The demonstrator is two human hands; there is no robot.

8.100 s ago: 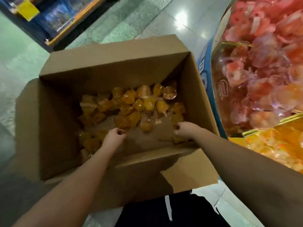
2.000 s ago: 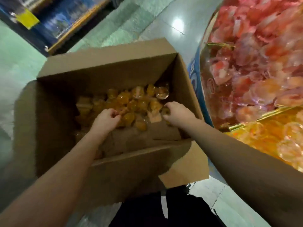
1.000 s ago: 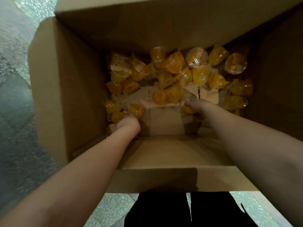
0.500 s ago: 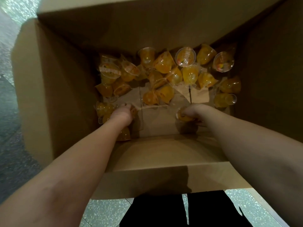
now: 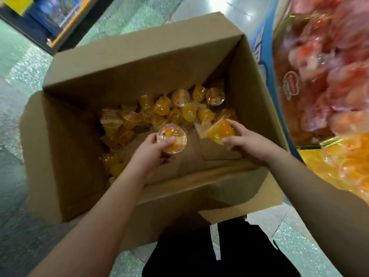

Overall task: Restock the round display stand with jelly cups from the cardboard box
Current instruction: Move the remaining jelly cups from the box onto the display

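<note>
This is a shop, as shown by the polished speckled tile floor [image 5: 24,80], the blue shelf unit with an orange edge [image 5: 60,19] across the aisle, and the round display stand [image 5: 265,62] with a printed blue rim, heaped with red and orange jelly cups [image 5: 329,80].

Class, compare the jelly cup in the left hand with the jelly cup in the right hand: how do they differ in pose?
The left cup shows its clear foil lid to the camera; the right cup lies tilted, showing its orange side. Both are orange jelly cups held above the cardboard box.
</note>
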